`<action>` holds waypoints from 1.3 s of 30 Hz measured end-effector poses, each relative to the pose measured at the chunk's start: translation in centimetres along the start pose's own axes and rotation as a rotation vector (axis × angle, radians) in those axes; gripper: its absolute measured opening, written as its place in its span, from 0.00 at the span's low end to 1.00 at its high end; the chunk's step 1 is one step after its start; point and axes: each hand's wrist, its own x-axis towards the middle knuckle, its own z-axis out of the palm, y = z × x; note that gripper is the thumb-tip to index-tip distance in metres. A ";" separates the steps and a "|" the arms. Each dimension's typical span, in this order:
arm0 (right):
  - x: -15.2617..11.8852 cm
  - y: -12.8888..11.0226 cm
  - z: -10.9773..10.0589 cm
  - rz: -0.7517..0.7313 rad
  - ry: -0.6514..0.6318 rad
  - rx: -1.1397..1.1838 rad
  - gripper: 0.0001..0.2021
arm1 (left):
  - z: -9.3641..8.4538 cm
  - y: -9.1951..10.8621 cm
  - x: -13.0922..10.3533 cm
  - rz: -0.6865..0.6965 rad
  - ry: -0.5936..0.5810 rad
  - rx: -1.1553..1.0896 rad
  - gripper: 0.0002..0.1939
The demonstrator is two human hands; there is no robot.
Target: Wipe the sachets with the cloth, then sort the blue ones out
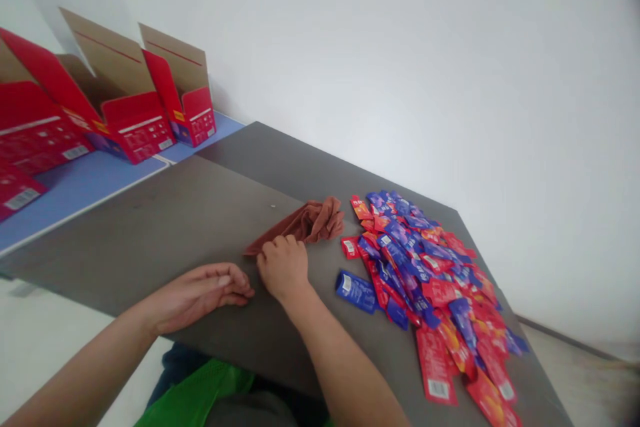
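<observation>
A crumpled brown cloth [320, 219] lies on the dark grey table [200, 213], its flatter end stretched toward the left. My right hand [284, 265] presses down on the near edge of this cloth, with its fingers curled over the fabric. Just left of it, my left hand [205, 295] rests on its side near the table's front edge. Its fingers are loosely bent with nothing in them, and it does not touch the cloth. To the right of my right hand is a heap of small red and blue packets [415, 260]; one blue packet [356, 291] lies at its near-left side.
Several open red cardboard boxes [140, 127] with raised brown flaps stand on a blue table [100, 177] at the far left. A white wall [400, 67] runs behind the grey table. A tiny pale scrap [273, 205] lies beyond the cloth.
</observation>
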 end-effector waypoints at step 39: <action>11.3 15.3 -15.8 0.277 0.504 0.121 0.14 | -3.6 6.9 -1.8 -0.316 -0.008 0.699 0.21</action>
